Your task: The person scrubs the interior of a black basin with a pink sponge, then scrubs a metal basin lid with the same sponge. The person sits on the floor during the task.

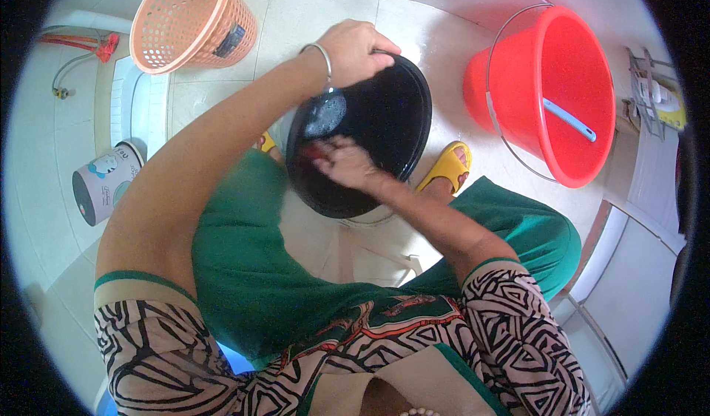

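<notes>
While I gripped the far rim of the black bucket (403, 113) with the left hand (357, 51), arm (237, 116) slanting up from lower left, the right hand (347, 166) hung inside, motion-blurred beside something reddish (316, 150); I couldn't tell whether it held that. The bucket was between yellow slippers (447, 170).

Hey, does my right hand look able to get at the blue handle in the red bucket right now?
Probably yes: the blue handle lies uncovered in the open red bucket. The right hand would first have to come out of the dark bucket, though.
</notes>
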The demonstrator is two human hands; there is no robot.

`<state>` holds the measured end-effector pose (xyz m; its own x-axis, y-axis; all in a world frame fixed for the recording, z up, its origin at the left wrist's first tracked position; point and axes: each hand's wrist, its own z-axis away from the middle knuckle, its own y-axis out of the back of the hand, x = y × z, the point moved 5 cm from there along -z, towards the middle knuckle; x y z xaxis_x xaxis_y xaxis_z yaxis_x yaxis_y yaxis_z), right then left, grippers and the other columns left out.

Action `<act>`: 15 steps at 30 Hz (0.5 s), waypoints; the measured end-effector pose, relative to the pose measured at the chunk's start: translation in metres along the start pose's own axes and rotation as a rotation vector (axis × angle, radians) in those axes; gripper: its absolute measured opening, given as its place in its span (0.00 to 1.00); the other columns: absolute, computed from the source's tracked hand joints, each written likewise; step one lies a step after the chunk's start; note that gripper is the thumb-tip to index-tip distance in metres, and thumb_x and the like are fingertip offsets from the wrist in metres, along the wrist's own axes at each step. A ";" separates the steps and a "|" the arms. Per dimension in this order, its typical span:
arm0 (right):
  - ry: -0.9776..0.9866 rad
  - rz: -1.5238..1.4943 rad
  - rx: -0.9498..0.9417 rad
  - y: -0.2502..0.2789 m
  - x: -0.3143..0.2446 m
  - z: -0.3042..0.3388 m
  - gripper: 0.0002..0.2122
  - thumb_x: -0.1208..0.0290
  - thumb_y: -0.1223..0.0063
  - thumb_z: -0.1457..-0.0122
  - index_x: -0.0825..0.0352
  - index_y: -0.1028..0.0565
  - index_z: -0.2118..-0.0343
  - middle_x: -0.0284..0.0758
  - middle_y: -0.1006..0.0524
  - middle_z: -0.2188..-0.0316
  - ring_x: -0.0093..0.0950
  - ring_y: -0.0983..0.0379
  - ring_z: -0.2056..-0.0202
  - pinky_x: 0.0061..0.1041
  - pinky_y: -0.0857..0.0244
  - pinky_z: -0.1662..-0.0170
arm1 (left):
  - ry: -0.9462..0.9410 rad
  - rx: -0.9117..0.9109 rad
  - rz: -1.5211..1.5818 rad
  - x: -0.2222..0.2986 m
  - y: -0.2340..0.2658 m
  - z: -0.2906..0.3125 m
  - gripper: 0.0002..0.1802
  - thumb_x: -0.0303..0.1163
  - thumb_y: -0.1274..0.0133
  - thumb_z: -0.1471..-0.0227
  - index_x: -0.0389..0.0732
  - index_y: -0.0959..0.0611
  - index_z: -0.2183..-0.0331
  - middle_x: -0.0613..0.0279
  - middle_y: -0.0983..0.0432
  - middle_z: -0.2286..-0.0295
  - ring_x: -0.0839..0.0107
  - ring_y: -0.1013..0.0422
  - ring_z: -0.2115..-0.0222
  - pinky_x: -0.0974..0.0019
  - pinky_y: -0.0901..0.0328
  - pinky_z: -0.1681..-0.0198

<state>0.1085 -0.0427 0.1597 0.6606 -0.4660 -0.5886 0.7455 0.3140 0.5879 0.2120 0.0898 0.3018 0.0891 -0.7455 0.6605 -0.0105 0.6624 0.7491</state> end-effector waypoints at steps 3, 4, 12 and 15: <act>0.064 0.736 -0.005 0.036 0.044 -0.019 0.23 0.61 0.55 0.44 0.66 0.33 0.46 0.41 0.32 0.52 0.41 0.38 0.49 0.43 0.45 0.46 | -0.100 -0.045 -0.079 0.015 -0.013 -0.001 0.14 0.37 0.46 0.49 0.47 0.15 0.60 0.52 0.26 0.73 0.59 0.30 0.71 0.60 0.34 0.61; 0.190 0.974 0.208 0.054 0.042 -0.034 0.18 0.65 0.58 0.41 0.67 0.29 0.50 0.38 0.33 0.49 0.37 0.39 0.47 0.36 0.42 0.51 | -0.086 -0.032 -0.054 0.015 -0.011 -0.002 0.14 0.37 0.46 0.49 0.48 0.15 0.60 0.52 0.26 0.73 0.59 0.29 0.71 0.60 0.34 0.62; -0.009 0.766 0.228 0.032 0.036 -0.053 0.14 0.64 0.55 0.41 0.64 0.21 0.58 0.37 0.25 0.52 0.32 0.34 0.46 0.37 0.39 0.47 | -0.108 -0.033 -0.081 0.015 -0.012 0.002 0.14 0.36 0.45 0.50 0.46 0.16 0.60 0.50 0.26 0.73 0.54 0.28 0.69 0.58 0.34 0.61; -0.275 0.182 -0.108 -0.023 0.011 -0.056 0.18 0.59 0.54 0.42 0.61 0.24 0.53 0.41 0.24 0.54 0.37 0.34 0.45 0.39 0.37 0.48 | -0.159 -0.033 -0.097 0.022 -0.019 0.003 0.13 0.36 0.46 0.49 0.46 0.15 0.61 0.50 0.25 0.73 0.54 0.28 0.69 0.57 0.34 0.60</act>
<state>0.1031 -0.0083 0.1084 0.7459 -0.5954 -0.2987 0.6322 0.4915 0.5990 0.2108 0.0610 0.3024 -0.0704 -0.8064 0.5871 0.0231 0.5871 0.8092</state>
